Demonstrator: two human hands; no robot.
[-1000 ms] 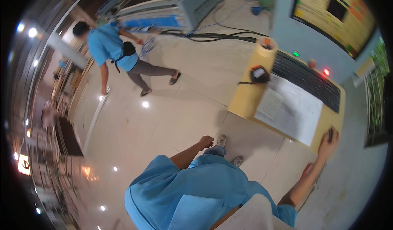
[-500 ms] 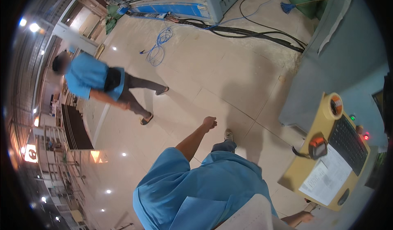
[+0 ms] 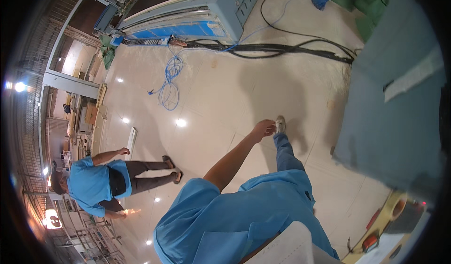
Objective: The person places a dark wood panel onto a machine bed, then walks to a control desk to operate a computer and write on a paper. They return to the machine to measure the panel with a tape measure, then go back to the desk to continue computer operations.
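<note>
My left hand [image 3: 264, 129] swings ahead of my body over the tiled floor, its fingers loosely bent and partly apart, with nothing in them. Just beyond it is my forward shoe [image 3: 280, 124]; the hand touches no object that I can make out. My right hand is out of the picture. At the lower right is a yellow console shelf [image 3: 364, 233], cut off by the rim, bearing a roll of tape [image 3: 399, 208] and a small orange and black device [image 3: 370, 241].
A tall grey cabinet [image 3: 390, 123] stands on the right. Black cables [image 3: 268, 51] and a loose blue cable [image 3: 171, 78] lie on the floor before a large blue and grey machine [image 3: 188, 29]. A co-worker in a blue shirt [image 3: 96, 181] walks at the left.
I have stepped forward, so the console shelf has slid to the lower right rim. My right hand has left the picture. The co-worker now appears lower at the left.
</note>
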